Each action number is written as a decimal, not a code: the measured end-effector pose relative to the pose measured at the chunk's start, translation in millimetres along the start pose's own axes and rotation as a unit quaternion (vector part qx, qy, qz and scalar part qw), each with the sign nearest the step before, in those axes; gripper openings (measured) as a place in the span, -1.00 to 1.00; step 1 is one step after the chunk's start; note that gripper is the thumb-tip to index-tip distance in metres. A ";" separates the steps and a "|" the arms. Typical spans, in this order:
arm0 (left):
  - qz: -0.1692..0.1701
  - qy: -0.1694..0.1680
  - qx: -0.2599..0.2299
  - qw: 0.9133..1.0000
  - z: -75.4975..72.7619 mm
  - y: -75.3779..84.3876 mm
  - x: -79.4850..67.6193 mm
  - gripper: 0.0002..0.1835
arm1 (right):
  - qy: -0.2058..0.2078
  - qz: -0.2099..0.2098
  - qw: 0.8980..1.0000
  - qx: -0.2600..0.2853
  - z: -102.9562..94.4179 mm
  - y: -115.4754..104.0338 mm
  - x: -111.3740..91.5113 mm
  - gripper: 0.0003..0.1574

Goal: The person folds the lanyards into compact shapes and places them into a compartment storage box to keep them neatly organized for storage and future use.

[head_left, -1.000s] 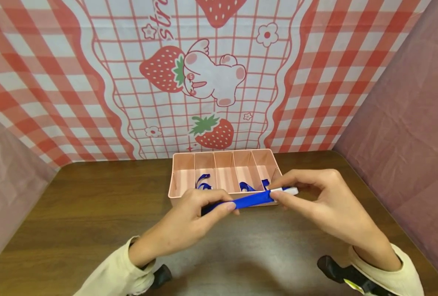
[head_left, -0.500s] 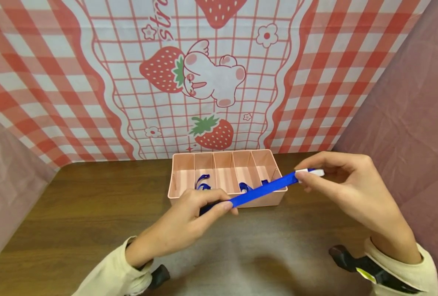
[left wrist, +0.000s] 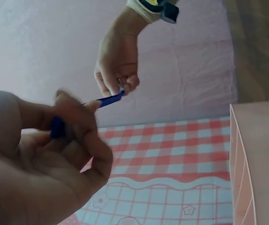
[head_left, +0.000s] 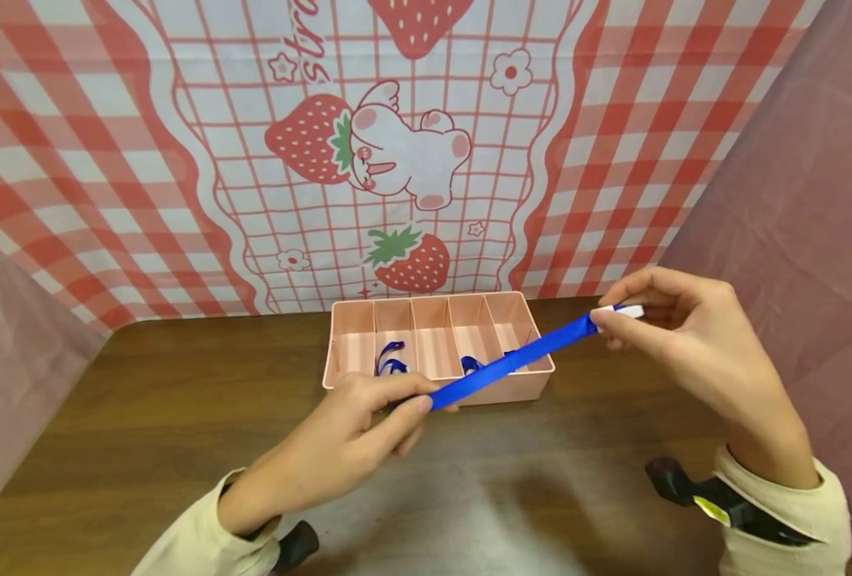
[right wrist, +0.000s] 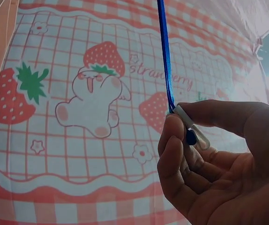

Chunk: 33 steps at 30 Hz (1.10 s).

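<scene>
A blue lanyard (head_left: 512, 362) is stretched at a slant above the front of a pink divided box (head_left: 501, 390). My right hand (head_left: 714, 360) pinches its white plastic clip (right wrist: 183, 116), which ends in a pale loop in the right wrist view. At the lower end, my left hand (head_left: 346, 436) grips the strap between thumb and fingers. More of the blue strap (left wrist: 58, 127) shows bunched within the left hand in the left wrist view. Between the hands, the strap looks straight and doubled.
Blue straps lie in some of the box's compartments, one curled strap (head_left: 391, 352) in the second from the left. The box stands on a brown wooden table (head_left: 181, 384), before a red-and-white strawberry cloth (head_left: 411, 160). A pinkish cloth (head_left: 793, 240) hangs on the right.
My right hand has moved right and up with the clip, away from my left hand. The visible strap between them has grown longer. My left hand has shifted slightly left.
</scene>
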<state>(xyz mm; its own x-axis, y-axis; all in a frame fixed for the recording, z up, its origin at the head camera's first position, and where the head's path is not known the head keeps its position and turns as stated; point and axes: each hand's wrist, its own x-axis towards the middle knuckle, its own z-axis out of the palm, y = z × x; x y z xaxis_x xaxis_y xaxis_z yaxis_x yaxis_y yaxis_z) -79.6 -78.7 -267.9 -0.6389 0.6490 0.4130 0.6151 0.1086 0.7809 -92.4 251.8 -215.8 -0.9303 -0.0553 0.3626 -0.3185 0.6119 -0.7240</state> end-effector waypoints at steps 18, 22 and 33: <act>0.102 -0.218 -0.065 0.968 1.0 -5.9 -1.1 -0.85 | -0.090 -0.033 0.995 -0.039 30.2 19.8 18.8 -0.82; 0.114 -0.217 -0.078 0.966 -2.0 -5.1 -1.9 -0.93 | -0.108 -0.044 0.992 -0.056 42.3 21.0 20.8 -0.88; 0.271 -0.101 0.094 0.953 -5.4 5.8 -0.8 -0.85 | -0.140 -0.065 0.987 -0.046 57.9 22.8 22.4 -0.87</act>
<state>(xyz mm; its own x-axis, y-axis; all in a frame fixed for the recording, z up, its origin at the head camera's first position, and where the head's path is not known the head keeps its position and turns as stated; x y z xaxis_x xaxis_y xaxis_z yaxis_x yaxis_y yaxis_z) -78.0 -82.6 -261.1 -0.1137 0.7774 0.6186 0.9138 -0.1625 0.3722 -131.1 218.8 -258.2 -0.9003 -0.3470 0.2627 -0.4330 0.6540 -0.6202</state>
